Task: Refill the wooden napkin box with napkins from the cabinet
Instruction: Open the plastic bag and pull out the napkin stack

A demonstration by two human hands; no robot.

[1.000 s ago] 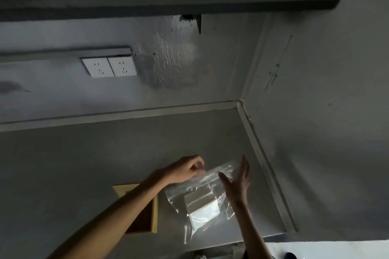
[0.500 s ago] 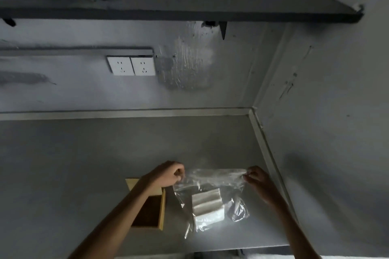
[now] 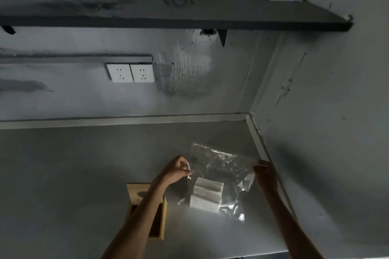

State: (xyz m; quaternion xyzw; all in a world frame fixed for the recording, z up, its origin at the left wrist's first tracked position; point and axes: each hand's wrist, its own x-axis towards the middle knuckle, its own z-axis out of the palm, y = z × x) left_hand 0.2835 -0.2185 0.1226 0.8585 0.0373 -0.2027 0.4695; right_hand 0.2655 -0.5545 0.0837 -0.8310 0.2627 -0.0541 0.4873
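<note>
Two hands hold a clear, crinkled plastic bag just above the grey counter, low and right of centre in the frame. The left hand has its fingers pinched tight on the bag's left top corner, and the right hand grips the right top corner; how its fingers lie there is hard to tell in the dim light. A folded stack of white paper napkins sits low inside the bag, so the mouth is probably being pulled open.

The likely trouble is the thin film: a hard tug apart could tear it or snap a corner out of a pinch, and the loose, sagging bottom could then spill the napkins onto the counter. The open-topped, light wooden napkin box stands at the lower middle of the frame, directly under the left forearm, apart from the bag; a dropped elbow could knock it toward the near counter edge at the bottom of the frame.

Room is tight to the right, where the raised counter rim meets the grey side wall just beside the right hand. Left of the box the counter lies bare and wide, and the dark shelf across the top of the frame is well clear.
</note>
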